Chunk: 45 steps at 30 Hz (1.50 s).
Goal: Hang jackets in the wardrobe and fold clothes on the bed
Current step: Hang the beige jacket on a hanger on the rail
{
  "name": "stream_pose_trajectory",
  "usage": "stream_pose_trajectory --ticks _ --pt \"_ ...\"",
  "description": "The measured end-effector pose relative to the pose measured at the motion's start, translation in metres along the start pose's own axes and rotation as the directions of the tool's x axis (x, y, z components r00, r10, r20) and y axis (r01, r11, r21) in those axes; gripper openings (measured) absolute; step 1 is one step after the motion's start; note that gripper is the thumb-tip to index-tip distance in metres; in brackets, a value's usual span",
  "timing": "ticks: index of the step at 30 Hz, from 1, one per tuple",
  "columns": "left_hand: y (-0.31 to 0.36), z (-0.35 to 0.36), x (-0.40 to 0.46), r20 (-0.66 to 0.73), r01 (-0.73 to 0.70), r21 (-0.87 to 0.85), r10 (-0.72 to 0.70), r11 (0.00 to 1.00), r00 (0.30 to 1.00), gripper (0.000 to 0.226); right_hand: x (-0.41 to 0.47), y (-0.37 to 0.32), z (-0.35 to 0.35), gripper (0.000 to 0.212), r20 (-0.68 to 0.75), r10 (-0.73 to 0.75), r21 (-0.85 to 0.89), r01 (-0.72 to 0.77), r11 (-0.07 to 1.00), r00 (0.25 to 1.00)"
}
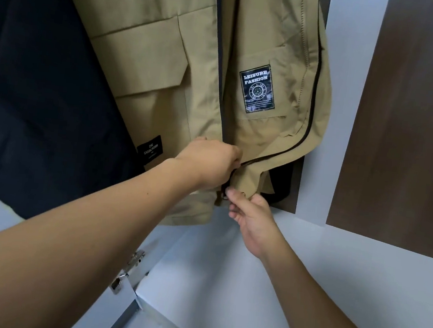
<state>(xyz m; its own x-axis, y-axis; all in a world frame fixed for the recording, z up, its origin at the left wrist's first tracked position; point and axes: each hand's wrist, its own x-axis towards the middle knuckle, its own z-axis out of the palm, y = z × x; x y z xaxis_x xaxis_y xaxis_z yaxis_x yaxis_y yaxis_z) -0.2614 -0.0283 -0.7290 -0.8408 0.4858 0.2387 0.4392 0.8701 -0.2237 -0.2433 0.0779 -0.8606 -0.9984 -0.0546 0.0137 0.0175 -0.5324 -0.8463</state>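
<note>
A khaki jacket (168, 58) with a flap pocket and two black labels hangs inside the wardrobe, filling the top middle of the view. Its front is open, with a dark zipper edge running down to the hem. My left hand (210, 163) grips the left front edge near the bottom of the zipper. Just below it, my right hand (250, 216) pinches the lower right hem of the jacket between thumb and fingers. A dark navy jacket (37, 95) hangs to the left, touching the khaki one.
The white wardrobe floor (223, 286) lies below the jackets. A brown wood-grain door (407, 137) stands open at the right. A metal hinge (130, 267) sits on the white side panel at lower left. Another dark garment (280, 182) shows behind the khaki hem.
</note>
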Motion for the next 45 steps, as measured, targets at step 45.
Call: stream_pose_trajectory --ticks 45 --pt "-0.019 -0.053 0.03 -0.124 0.001 0.193 0.024 0.981 0.992 0.022 -0.017 -0.091 -0.013 0.01 -0.17 0.383 -0.706 -0.383 0.596 0.908"
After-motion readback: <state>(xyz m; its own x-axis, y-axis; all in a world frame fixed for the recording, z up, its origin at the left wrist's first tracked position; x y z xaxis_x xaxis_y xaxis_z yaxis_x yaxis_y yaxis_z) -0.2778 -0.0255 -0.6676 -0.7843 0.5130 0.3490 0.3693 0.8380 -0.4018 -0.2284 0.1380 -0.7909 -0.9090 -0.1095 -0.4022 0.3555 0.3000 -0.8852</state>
